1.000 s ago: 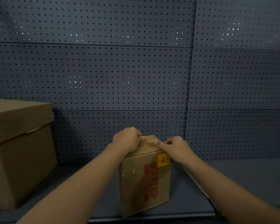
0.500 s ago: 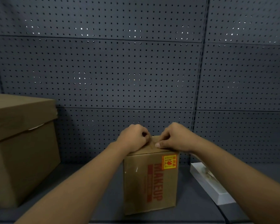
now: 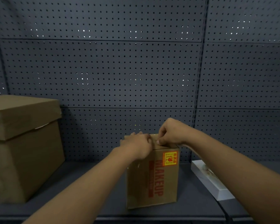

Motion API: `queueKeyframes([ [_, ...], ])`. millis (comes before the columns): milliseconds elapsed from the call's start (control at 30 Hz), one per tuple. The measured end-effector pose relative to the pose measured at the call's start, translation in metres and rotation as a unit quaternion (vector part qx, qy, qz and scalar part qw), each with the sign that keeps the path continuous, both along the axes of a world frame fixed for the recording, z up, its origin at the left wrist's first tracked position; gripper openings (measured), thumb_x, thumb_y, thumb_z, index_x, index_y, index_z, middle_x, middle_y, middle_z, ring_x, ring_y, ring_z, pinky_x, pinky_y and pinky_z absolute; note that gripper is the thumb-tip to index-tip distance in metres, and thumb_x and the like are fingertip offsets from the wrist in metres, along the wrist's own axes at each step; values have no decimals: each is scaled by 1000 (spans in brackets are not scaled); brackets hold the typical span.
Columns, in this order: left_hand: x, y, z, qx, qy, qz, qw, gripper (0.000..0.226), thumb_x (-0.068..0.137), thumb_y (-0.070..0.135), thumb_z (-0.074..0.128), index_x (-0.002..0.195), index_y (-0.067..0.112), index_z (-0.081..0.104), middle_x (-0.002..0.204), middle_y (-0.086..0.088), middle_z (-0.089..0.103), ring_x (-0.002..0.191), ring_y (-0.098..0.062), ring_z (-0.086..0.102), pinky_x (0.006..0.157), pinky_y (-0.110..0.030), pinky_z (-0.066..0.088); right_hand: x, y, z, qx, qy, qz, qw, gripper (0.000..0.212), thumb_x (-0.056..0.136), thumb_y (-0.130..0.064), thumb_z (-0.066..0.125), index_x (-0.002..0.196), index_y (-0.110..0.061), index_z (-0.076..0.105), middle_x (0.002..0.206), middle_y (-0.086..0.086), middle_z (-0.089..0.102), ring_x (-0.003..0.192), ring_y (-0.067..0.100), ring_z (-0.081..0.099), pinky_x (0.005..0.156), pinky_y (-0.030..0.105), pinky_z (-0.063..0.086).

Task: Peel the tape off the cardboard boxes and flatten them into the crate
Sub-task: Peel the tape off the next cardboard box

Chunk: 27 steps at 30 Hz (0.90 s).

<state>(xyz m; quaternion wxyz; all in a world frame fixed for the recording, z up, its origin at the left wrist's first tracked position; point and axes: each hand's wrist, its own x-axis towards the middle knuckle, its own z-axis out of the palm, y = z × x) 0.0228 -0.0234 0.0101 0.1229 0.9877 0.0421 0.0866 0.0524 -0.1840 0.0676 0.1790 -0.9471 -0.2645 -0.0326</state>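
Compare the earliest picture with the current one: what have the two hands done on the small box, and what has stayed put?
The right hand has risen, fingers now pinching at the top seam of the small brown cardboard box printed MAKEUP; whether tape is gripped cannot be told. The left hand still presses on the top's left edge. The box stays upright on the dark shelf; the large brown lidded carton is unmoved.

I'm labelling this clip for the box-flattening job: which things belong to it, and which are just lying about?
Belongs to the job:
small brown cardboard box printed MAKEUP
left hand on its top
right hand pinching at its top seam
large brown cardboard box with lid

Lying about:
flat white box
dark shelf
grey pegboard wall
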Motion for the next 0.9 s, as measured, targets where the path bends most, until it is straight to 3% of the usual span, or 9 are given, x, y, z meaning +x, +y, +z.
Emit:
queueKeyframes([
  [67, -5, -2, 0, 9, -25, -7, 1000, 49, 106, 44, 25, 148, 30, 48, 153, -3, 48, 141, -31, 42, 111, -60, 37, 1, 3, -1, -11, -4, -10, 1000, 16, 86, -21, 77, 71, -24, 72, 81, -4, 72, 82, 14, 66, 81, 39, 59],
  [167, -8, -1, 2, 6, -43, -12, 999, 46, 107, 42, 26, 144, 30, 50, 147, -3, 53, 135, -30, 47, 108, -57, 41, 1, 8, -5, -27, 10, -4, 1000, 19, 93, -13, 63, 76, -4, 68, 72, 8, 62, 66, 21, 54, 61, 35, 46],
  [300, -4, 4, 1, 6, -49, -20, 999, 45, 107, 41, 26, 143, 30, 49, 145, -1, 54, 129, -26, 50, 104, -54, 44, -3, 13, -4, -40, 25, 4, 999, 31, 93, -14, 56, 64, -13, 45, 61, 3, 42, 56, 20, 39, 56, 33, 35],
  [433, -2, 8, 1, 9, -49, -29, 998, 44, 108, 41, 25, 145, 32, 47, 149, 2, 51, 133, -22, 46, 103, -50, 41, -6, 12, 4, -48, 53, 4, 997, 30, 91, -18, 60, 64, -14, 46, 60, 0, 42, 53, 17, 38, 50, 29, 33],
  [567, -4, 7, 0, 2, -45, -32, 998, 45, 109, 42, 24, 147, 33, 45, 155, 5, 45, 143, -21, 38, 106, -49, 38, -2, 11, 5, -52, 69, 4, 996, 24, 94, -27, 70, 89, -4, 68, 80, 6, 59, 74, 18, 54, 64, 31, 45],
  [700, -10, 5, -1, -2, -46, -27, 999, 44, 110, 42, 23, 148, 35, 43, 155, 8, 42, 147, -20, 33, 108, -48, 37, -2, 22, -9, -50, 22, -42, 998, 22, 97, -27, 67, 85, -19, 51, 83, 2, 54, 83, 21, 55, 74, 35, 49],
  [800, -13, 3, 0, -7, -42, -21, 999, 42, 110, 43, 23, 145, 34, 45, 152, 7, 45, 146, -21, 34, 109, -49, 36, -15, 28, -16, -60, -37, -73, 995, 16, 99, -25, 59, 89, -19, 48, 88, 0, 55, 89, 23, 55, 81, 39, 51],
  [900, -14, 3, 0, -10, -43, -17, 999, 42, 110, 43, 23, 145, 35, 46, 152, 7, 45, 146, -21, 34, 109, -49, 36, -27, 30, -16, -73, -51, -80, 993, 12, 100, -27, 56, 98, -17, 51, 111, 7, 58, 105, 26, 51, 88, 42, 48],
])
